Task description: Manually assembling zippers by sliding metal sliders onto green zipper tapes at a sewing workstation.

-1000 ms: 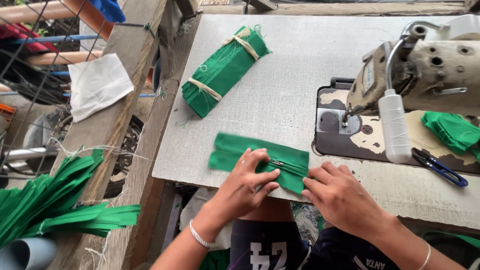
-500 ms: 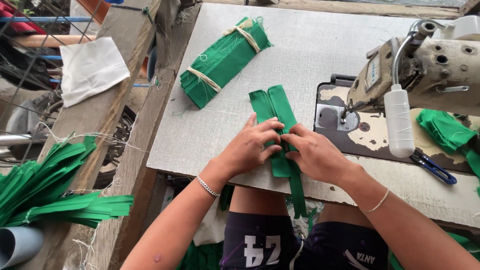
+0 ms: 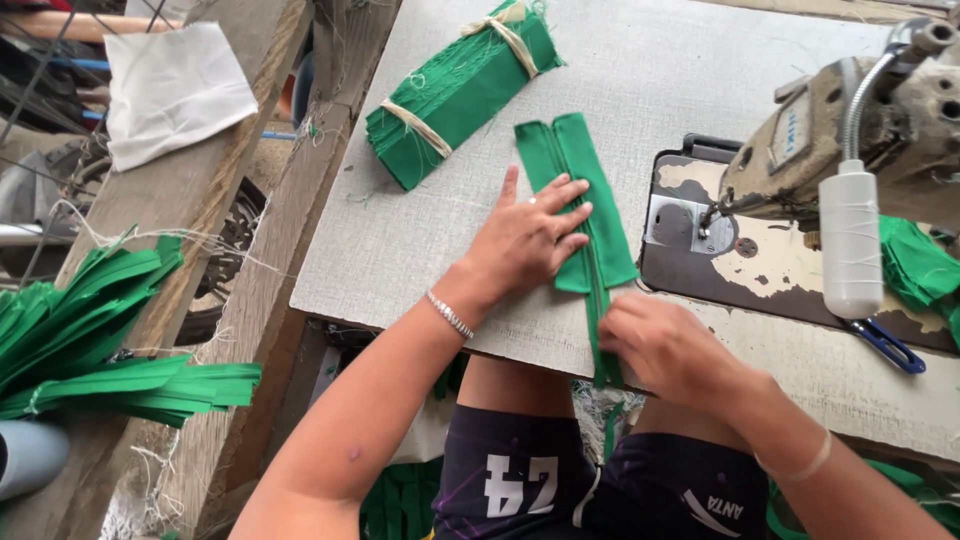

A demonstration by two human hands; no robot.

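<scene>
The green strip (image 3: pixel 580 200) lies on the bench (image 3: pixel 400 250) with its long axis running away from the person, tilted a little so the far end leans left and the near end comes down over the bench edge toward the lap. It looks like two folded pieces laid side by side with a seam line between them, though the view is too coarse to be sure.

The left hand (image 3: pixel 530 235) lies flat on the strip's middle from the left side, fingers spread and pointing across it, palm down and pressing the cloth to the bench. The right hand (image 3: pixel 665 345) is at the near end, right at the bench edge, curled with its fingers pressed together on the narrow tail of the strip where it hangs over; the pinch itself is hidden under the knuckles.

So both hands sit on the same line, left farther along, right nearer the body. The sewing machine (image 3: pixel 850 150) stands to the right, its needle plate (image 3: pixel 690 225) just beside the strip's right edge (the right hand is the nearer one to it). A tied bundle (image 3: pixel 455 90) of green pieces lies apart, up to the left.
</scene>
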